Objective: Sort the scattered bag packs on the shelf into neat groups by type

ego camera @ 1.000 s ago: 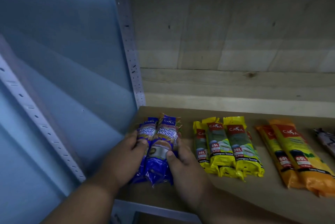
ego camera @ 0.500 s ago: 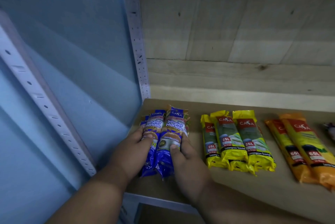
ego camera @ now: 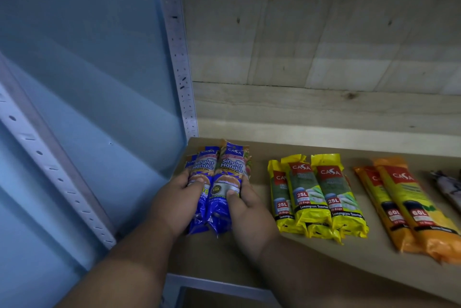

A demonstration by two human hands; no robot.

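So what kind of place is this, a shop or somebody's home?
Probably a shop or stockroom: branded garbage bag packs, blue packs, yellow packs and orange packs, lie grouped on a board shelf with a slotted metal upright.

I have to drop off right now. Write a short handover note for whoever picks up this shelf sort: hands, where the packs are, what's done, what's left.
Left hand and right hand grip the blue Singlet Handle packs from both sides, at the left end of the shelf.
Yellow 25L packs lie grouped in the middle; orange 60L packs lie grouped to their right.
Done: blue, yellow and orange are each gathered by type.
Left: let go of the blue group once it is square, then deal with the greyish pack at the right edge, only partly in view.
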